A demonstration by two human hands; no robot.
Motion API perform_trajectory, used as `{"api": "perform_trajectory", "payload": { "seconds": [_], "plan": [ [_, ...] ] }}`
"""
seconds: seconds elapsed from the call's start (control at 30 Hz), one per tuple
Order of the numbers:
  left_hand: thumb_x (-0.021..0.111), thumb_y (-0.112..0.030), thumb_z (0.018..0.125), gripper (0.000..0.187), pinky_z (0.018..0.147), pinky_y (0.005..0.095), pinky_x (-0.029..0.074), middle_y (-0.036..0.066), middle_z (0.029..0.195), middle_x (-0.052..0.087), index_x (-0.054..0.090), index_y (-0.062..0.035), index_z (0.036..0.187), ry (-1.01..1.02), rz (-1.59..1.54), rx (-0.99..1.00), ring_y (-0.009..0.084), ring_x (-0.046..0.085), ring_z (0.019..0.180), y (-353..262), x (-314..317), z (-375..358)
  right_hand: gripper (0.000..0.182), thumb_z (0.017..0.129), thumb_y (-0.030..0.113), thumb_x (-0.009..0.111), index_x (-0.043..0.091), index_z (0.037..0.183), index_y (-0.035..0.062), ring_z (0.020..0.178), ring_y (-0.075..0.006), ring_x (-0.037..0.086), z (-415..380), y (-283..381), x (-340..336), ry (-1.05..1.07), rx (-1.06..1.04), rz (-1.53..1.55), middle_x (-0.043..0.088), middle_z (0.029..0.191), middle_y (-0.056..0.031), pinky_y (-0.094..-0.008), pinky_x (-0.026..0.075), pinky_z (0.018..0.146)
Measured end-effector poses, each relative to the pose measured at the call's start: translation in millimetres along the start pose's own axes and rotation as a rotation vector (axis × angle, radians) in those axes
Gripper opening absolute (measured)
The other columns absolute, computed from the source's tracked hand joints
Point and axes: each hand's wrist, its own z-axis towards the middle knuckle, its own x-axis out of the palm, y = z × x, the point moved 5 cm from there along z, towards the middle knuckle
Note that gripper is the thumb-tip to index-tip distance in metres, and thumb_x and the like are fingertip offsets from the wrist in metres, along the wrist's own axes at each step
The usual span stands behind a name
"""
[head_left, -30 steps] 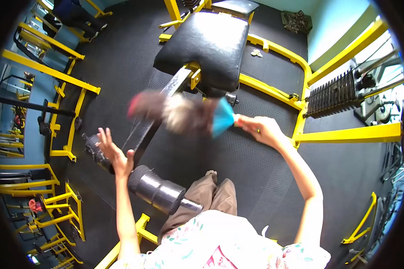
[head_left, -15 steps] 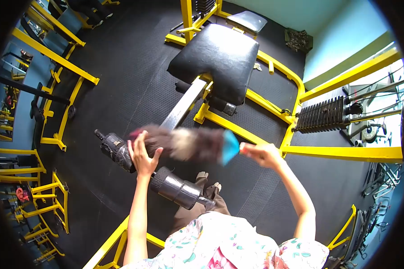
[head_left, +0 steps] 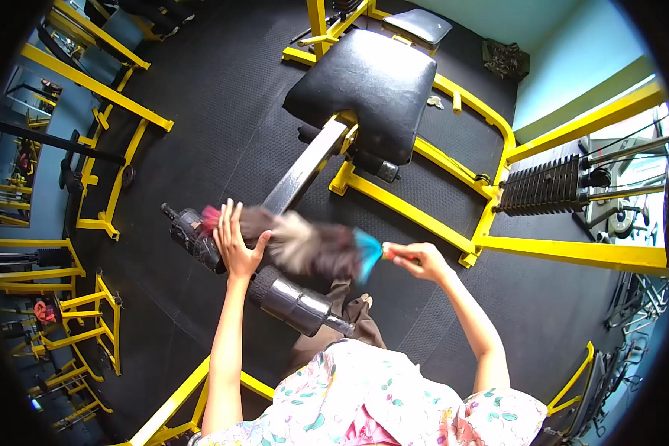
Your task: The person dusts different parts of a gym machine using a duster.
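A fluffy duster (head_left: 297, 239) lies across the middle of the view, banded maroon, brown, cream and blue and blurred by motion. My right hand (head_left: 422, 262) is closed around its short orange-red handle at the blue end. At the other end my left hand (head_left: 238, 249) is open, fingers stretched and thumb apart, overlapping the maroon and brown fluff. That hand is between two black padded rollers, the left one (head_left: 193, 239) wrapped in shiny plastic, the right one (head_left: 293, 303) nearer my body. Beyond the duster, a grey metal bar (head_left: 305, 167) runs up to a black padded seat (head_left: 368, 89).
Yellow frame bars (head_left: 401, 212) of the machine stretch right to a black weight stack (head_left: 544, 186). More yellow gym equipment (head_left: 89, 297) stands along the left. Dark textured matting (head_left: 223, 111) covers the floor. A crumpled camouflage-patterned item (head_left: 505, 59) lies by the wall.
My right hand has moved slightly left and down with the duster, whose blue end now sits lower and further left. My left hand stays at about the same place.
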Motion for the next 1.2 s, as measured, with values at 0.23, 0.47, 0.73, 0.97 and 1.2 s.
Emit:
{"api": "perform_trajectory", "payload": {
  "seconds": [0.23,0.47,0.73,0.97,1.2],
  "plan": [
    [0.059,-0.044,0.076,0.046,0.097,0.0439,0.028,0.008,0.108,0.058,0.059,-0.0073,0.103,0.058,-0.02,0.068,0.0246,0.052,0.104,-7,8,0,0.037,0.085,0.021,0.057,0.052,0.118,0.0047,0.09,-0.0081,0.055,13,-114,82,-0.682,0.338,0.626,0.061,0.104,-0.0056,-0.0209,0.043,0.079],
    [0.059,-0.038,0.077,0.042,0.086,0.0372,0.041,0.013,0.109,0.058,0.06,-0.004,0.102,0.144,-0.119,0.045,0.0314,0.055,0.099,-13,20,-2,0.034,0.083,0.02,0.058,0.056,0.112,0.0013,0.078,-0.0131,0.059,7,-59,283,-0.648,0.311,1.073,0.064,0.089,-0.0078,-0.0258,0.047,0.073],
    [0.058,-0.03,0.08,0.045,0.088,0.0346,0.041,0.017,0.106,0.059,0.051,0.0008,0.112,0.175,-0.255,-0.03,0.0293,0.056,0.101,8,34,-10,0.027,0.083,0.022,0.056,0.058,0.102,0.0019,0.063,-0.0104,0.053,63,-49,331,-0.509,0.185,0.996,0.063,0.078,-0.0077,-0.0265,0.044,0.058],
    [0.06,-0.027,0.079,0.042,0.092,0.0345,0.038,0.018,0.108,0.058,0.054,0.0022,0.109,0.202,-0.281,-0.069,0.0279,0.054,0.104,-7,30,-7,0.027,0.089,0.032,0.047,0.055,0.09,0.006,0.036,-0.0037,0.03,108,-67,287,-0.535,0.29,1.548,0.037,0.05,0.0047,-0.0207,0.023,0.033],
    [0.064,-0.034,0.076,0.042,0.076,0.0367,0.044,0.019,0.086,0.063,0.061,0.0056,0.088,0.088,-0.22,-0.124,0.0312,0.061,0.082,17,31,-12,0.021,0.087,0.021,0.047,0.051,0.073,0.0066,0.046,-0.0058,0.034,47,-52,400,-0.582,0.088,1.178,0.038,0.054,0.0046,-0.0251,0.027,0.041]
  ]
}}
